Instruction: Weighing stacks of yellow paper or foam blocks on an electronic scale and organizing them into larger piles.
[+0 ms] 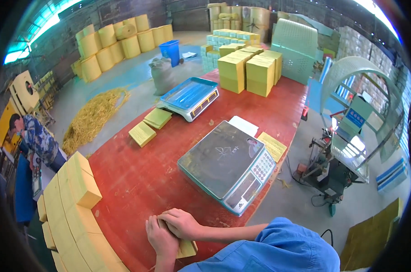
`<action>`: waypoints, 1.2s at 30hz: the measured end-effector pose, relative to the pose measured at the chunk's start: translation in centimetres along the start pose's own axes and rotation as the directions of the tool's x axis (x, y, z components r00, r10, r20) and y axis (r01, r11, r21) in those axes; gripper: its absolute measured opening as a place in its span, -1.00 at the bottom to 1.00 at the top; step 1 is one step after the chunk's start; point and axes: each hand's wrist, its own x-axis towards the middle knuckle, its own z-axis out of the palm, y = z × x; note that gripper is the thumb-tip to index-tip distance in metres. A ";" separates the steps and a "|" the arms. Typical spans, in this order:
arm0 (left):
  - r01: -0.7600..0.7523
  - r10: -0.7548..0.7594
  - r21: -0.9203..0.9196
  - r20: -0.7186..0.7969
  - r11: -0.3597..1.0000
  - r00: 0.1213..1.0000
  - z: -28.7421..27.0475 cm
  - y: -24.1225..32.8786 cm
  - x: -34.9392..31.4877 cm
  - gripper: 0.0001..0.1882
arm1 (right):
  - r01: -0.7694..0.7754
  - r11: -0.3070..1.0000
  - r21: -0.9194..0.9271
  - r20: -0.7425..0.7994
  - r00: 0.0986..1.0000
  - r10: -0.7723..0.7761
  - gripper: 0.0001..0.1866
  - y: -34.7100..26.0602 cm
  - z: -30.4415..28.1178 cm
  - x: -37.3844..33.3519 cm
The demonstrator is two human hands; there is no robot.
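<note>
The left hand [162, 239] and right hand [183, 223] curl together over the small yellow stack [188, 249] at six o'clock on the red table [139, 181], though I can't tell if they grip it, so pressing softly should keep its edges neat.

A small, pale yellow paper stack [187, 249] lies on the red tabletop [137, 190], nearer the person than the dark-topped scale [221, 156], partly hidden by both hands [162, 238].

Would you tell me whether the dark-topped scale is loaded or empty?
Empty: nothing rests on the dark-topped scale, whose whole top shows. The left hand and right hand are on a yellow stack.
</note>
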 end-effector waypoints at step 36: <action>0.431 -0.429 0.067 -0.049 0.900 0.902 -1.3 16.9 -12.8 -0.41 | -0.851 -0.362 0.381 0.924 0.361 0.124 -0.51 2.3 -12.8 -22.3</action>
